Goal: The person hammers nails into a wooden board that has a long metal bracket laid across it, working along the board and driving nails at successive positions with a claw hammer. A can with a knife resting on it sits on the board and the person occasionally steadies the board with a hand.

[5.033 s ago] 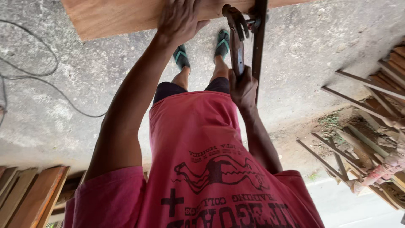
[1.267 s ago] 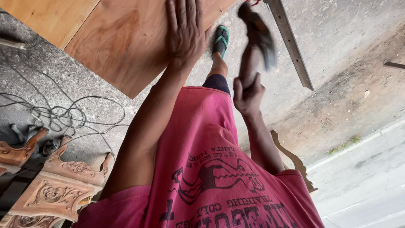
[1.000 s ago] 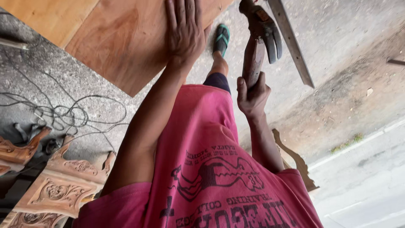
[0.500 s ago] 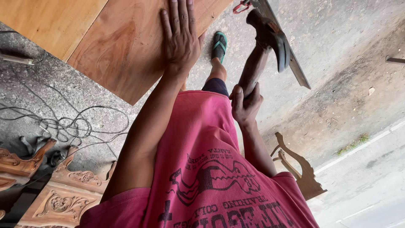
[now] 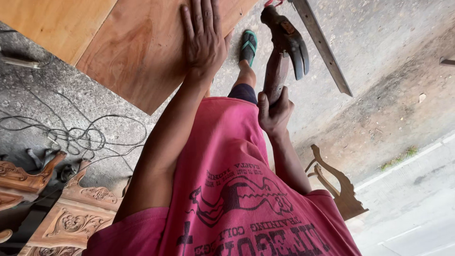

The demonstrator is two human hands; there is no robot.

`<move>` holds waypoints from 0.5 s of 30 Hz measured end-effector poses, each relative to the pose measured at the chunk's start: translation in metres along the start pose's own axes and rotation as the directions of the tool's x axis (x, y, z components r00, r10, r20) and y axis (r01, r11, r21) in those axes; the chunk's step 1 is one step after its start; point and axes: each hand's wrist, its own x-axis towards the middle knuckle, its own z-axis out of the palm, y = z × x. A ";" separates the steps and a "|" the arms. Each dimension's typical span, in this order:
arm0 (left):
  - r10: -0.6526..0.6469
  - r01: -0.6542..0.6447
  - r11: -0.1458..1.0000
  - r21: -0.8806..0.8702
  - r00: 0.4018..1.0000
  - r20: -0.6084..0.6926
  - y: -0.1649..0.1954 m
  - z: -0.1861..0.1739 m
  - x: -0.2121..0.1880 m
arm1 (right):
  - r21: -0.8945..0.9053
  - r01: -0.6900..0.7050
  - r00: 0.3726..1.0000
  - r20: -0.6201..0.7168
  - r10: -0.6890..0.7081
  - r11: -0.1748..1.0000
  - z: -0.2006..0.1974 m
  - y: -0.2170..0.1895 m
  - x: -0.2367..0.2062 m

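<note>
The left hand [image 5: 204, 40] is lying open and flat on the reddish plywood sheet [image 5: 142, 52], pressing it down. The right hand [image 5: 274, 109] is gripping a claw hammer [image 5: 284, 42] by its wooden handle, head raised beside a metal bar [image 5: 322, 47]. No nail is showing, perhaps hidden, so the hammering is looking barely begun. Carved wooden pieces [image 5: 71, 213] are lying near left.

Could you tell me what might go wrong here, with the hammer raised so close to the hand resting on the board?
1. The left hand lies flat on the reddish-brown plywood board, near the dark claw hammer with wooden handle in the right hand; a stray blow might hit fingers.
2. The foot in a green flip-flop sandal is exposed below the hammer.
3. The tangled black cable on the concrete floor could trip someone.
</note>
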 end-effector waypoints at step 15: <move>-0.009 0.010 1.000 0.006 0.997 -0.071 0.001 -0.007 0.001 | -0.260 -0.084 0.981 0.149 0.126 0.962 -0.003 0.001 0.021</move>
